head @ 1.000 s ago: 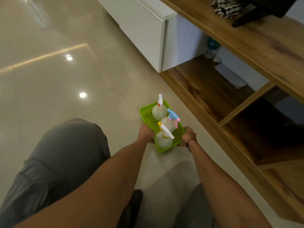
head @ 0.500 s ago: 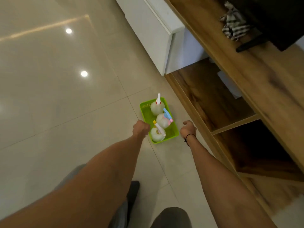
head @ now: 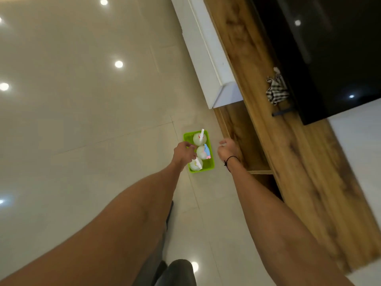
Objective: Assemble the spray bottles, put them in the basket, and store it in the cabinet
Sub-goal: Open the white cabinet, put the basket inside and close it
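Note:
A green basket sits on the tiled floor beside the wooden cabinet. Three white spray bottles stand in it in a row: the far one has a white trigger, the middle one a blue and pink trigger, the near one a white and yellow trigger. My left hand hangs over the basket's left edge with loosely curled fingers and nothing in it. My right hand, a black band on its wrist, is to the right of the basket, apart from it and holding nothing.
The cabinet's open lower compartment lies just right of the basket. A white drawer unit juts out further back. A checked cloth and a black screen are on the cabinet top. My dark-trousered leg is below.
Both hands have let go of the basket, which now rests on the floor. The view has risen far above it, so the basket looks smaller and further away.

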The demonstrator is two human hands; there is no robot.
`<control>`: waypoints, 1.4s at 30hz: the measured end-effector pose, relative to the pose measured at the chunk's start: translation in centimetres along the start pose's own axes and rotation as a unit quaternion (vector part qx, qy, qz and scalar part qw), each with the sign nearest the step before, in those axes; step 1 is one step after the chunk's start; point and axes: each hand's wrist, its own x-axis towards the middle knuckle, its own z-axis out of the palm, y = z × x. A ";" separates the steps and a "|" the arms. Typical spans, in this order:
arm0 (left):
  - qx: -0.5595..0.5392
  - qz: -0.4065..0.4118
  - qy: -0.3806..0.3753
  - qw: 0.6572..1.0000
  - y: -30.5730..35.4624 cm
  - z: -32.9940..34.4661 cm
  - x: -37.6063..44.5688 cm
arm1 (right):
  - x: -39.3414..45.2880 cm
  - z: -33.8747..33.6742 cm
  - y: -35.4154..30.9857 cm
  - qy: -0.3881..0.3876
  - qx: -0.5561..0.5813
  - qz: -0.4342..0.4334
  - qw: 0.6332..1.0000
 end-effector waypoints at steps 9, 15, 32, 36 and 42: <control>-0.034 0.002 0.036 0.999 12.8 -3.4 -9.9 | -6.9 -9.2 -11.8 -0.026 -0.022 -0.022 0.999; -0.057 -0.010 0.056 0.997 17.5 -1.4 -7.3 | -0.8 -12.0 -16.7 -0.075 -0.059 -0.051 0.994; -0.118 -0.004 0.069 0.991 21.8 4.9 12.3 | 20.9 -6.8 -17.0 -0.165 0.066 0.046 0.983; -0.096 -0.002 0.057 0.994 22.2 5.7 16.5 | 24.0 -4.6 -16.4 -0.187 0.218 0.099 0.953; -0.074 -0.005 0.026 0.997 22.1 6.4 20.5 | 26.1 -1.8 -14.5 -0.195 0.297 0.121 0.927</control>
